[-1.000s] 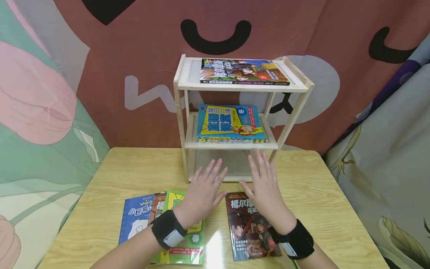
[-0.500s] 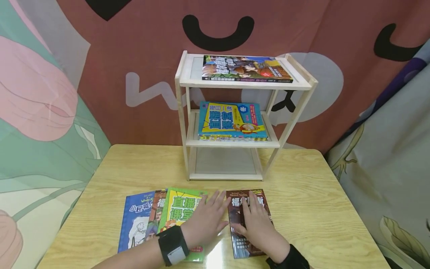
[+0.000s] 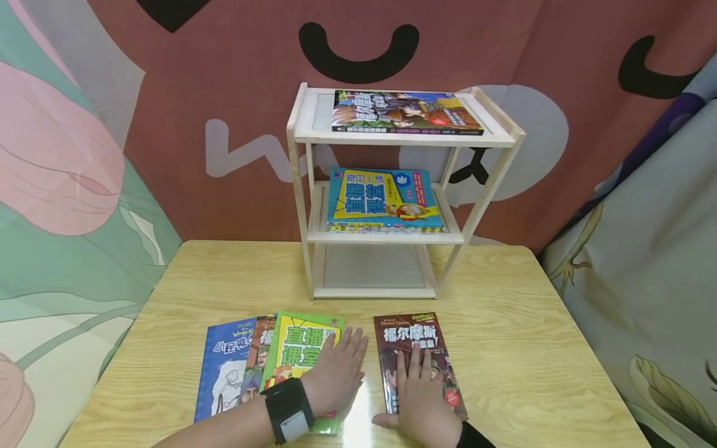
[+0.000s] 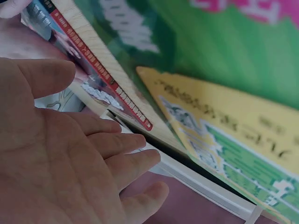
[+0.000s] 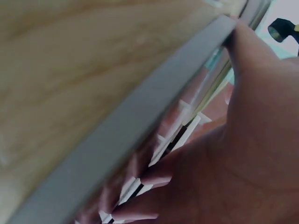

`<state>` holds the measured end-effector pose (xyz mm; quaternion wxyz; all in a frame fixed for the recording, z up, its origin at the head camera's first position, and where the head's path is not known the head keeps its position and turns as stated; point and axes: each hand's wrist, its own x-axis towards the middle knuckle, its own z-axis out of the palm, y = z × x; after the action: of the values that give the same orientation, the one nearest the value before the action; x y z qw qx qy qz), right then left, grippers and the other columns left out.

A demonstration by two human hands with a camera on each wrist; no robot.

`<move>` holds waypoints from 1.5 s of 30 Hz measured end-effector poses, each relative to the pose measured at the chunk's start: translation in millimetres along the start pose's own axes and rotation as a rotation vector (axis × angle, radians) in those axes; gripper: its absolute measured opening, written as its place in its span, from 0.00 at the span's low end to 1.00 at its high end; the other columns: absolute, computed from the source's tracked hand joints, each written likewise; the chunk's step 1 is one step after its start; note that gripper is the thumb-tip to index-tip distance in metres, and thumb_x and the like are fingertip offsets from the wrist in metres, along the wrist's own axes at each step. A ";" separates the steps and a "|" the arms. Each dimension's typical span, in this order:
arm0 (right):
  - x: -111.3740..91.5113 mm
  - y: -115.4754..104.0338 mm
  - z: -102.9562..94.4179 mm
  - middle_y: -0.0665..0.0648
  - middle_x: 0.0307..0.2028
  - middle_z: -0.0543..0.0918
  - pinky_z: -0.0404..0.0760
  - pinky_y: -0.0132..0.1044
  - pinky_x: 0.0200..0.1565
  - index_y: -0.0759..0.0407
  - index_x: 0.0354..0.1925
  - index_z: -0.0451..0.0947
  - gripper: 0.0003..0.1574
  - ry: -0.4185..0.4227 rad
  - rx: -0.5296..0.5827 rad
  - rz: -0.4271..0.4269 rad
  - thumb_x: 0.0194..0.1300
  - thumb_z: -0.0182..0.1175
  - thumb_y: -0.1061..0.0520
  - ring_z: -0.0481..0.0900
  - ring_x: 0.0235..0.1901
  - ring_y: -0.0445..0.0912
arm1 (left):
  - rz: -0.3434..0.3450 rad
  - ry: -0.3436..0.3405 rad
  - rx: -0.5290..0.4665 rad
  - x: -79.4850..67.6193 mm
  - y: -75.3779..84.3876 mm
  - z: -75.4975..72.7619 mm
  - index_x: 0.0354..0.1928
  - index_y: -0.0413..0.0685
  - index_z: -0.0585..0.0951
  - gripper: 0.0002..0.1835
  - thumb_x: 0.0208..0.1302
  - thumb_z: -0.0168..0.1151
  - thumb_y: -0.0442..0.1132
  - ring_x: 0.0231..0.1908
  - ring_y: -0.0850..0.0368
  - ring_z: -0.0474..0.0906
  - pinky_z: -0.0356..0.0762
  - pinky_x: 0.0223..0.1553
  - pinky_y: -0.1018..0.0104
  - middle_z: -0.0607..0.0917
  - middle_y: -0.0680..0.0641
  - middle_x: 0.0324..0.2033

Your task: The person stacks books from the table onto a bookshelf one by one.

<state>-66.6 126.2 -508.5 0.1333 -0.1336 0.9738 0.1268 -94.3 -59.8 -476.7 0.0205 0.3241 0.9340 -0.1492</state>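
My left hand (image 3: 334,376) is over the right side of a green-and-yellow book (image 3: 297,345), fingers extended; contact with the cover cannot be told. In the left wrist view, that hand (image 4: 70,158) shows its palm beside the green book (image 4: 243,65). Farther right, my right hand (image 3: 422,401) lies over the lower part of a dark brown book (image 3: 406,333), fingers spread along the cover and thumb out to the left. The right wrist view has the hand (image 5: 266,135) close along the book's grey edge (image 5: 126,121), thumb at its far end.
Under the green book's left side overlap a brown book (image 3: 261,354) and a blue book (image 3: 226,367). Behind stands a three-tier wooden rack (image 3: 386,238), with a colourful book (image 3: 403,112) on top and a stack of blue-and-yellow books (image 3: 383,199) midway. The table (image 3: 532,361) is wooden.
Both hands have come back from before the rack toward the body. The right hand has moved down onto the dark brown book; the left has lowered over the green book.
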 end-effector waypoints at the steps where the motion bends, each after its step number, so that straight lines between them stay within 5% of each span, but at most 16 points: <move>1: 0.2 0.0 -1.1 0.76 0.67 0.45 0.65 0.66 0.50 0.61 0.71 0.51 0.85 0.004 0.008 -0.011 0.28 0.27 0.06 0.44 0.62 0.73 | -0.004 -0.002 -0.007 -0.3 -0.1 -0.4 0.70 0.46 0.60 0.33 0.69 0.41 0.57 0.66 0.46 0.52 0.57 0.61 0.48 0.57 0.42 0.68; 8: -0.1 2.3 -10.5 0.77 0.66 0.46 0.71 0.65 0.44 0.66 0.70 0.53 0.74 -0.006 0.157 -0.124 0.40 0.57 0.19 0.44 0.62 0.74 | 0.000 0.001 -0.023 1.7 -0.9 -2.8 0.70 0.46 0.60 0.33 0.69 0.41 0.56 0.66 0.46 0.52 0.57 0.61 0.47 0.56 0.42 0.68; 18: -3.2 13.1 -14.9 0.74 0.68 0.43 0.66 0.62 0.52 0.68 0.69 0.53 0.73 -0.032 0.320 -0.298 0.36 0.68 0.29 0.41 0.64 0.71 | 0.063 -0.015 -0.015 7.3 3.4 -4.5 0.71 0.47 0.59 0.37 0.64 0.49 0.58 0.66 0.49 0.51 0.58 0.61 0.49 0.56 0.45 0.69; 27: -6.5 28.3 -33.1 0.69 0.69 0.48 0.68 0.55 0.54 0.60 0.70 0.55 0.69 -0.124 0.441 -0.442 0.37 0.71 0.33 0.46 0.65 0.65 | 0.107 0.011 0.013 10.9 6.2 -4.8 0.69 0.47 0.63 0.39 0.60 0.52 0.61 0.66 0.50 0.52 0.57 0.61 0.50 0.59 0.45 0.68; 35: -13.0 37.5 -44.2 0.64 0.68 0.56 0.69 0.49 0.55 0.58 0.68 0.59 0.60 -0.140 0.455 -0.538 0.39 0.72 0.43 0.53 0.65 0.57 | 0.127 -0.035 -0.011 14.5 15.1 -4.1 0.68 0.52 0.65 0.35 0.60 0.54 0.57 0.65 0.51 0.55 0.61 0.59 0.52 0.62 0.46 0.67; 39: -18.8 40.3 -49.1 0.62 0.67 0.58 0.72 0.47 0.53 0.58 0.68 0.59 0.57 -0.122 0.447 -0.534 0.41 0.71 0.50 0.58 0.63 0.54 | 0.117 -0.064 -0.099 14.7 17.3 -5.0 0.68 0.53 0.65 0.34 0.61 0.55 0.54 0.64 0.50 0.57 0.64 0.57 0.53 0.62 0.45 0.66; 45: -28.1 47.3 -57.8 0.62 0.64 0.64 0.72 0.48 0.52 0.61 0.66 0.62 0.51 -0.060 0.446 -0.475 0.42 0.68 0.59 0.65 0.59 0.53 | 0.126 -0.005 -0.054 15.9 16.1 -6.7 0.66 0.53 0.67 0.33 0.62 0.52 0.58 0.61 0.49 0.64 0.68 0.54 0.53 0.67 0.43 0.63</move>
<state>-67.5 160.3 -436.4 0.2140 -0.3208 0.9148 -0.1203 -96.6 -36.4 -476.7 0.0411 0.3813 0.9153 -0.1231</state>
